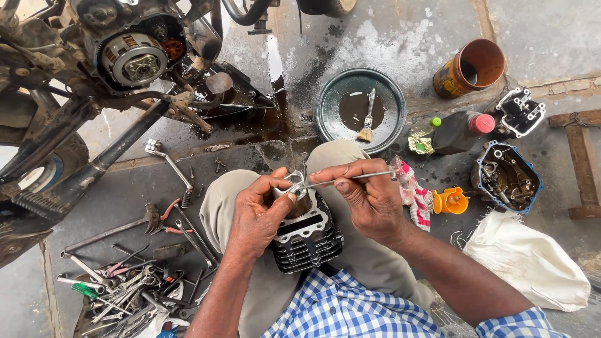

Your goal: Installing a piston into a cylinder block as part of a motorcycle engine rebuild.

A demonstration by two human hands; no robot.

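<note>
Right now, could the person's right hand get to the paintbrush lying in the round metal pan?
Probably yes, once freed. The right hand grips a thin metal tool over the engine cylinder on the lap. The paintbrush lies in the pan just past the knee, with nothing between them.

The person wears a shirt (350, 310) in a blue and white check, its short sleeves ending well back from the fingers (325, 170), above the elbows. Both forearms are bare from sleeve to wrist, with no watch, ring or glove showing. Beyond the fingers and beneath them are light khaki trousers (369, 263), plain and creased at the knees, marked with dark grease smudges.
</note>
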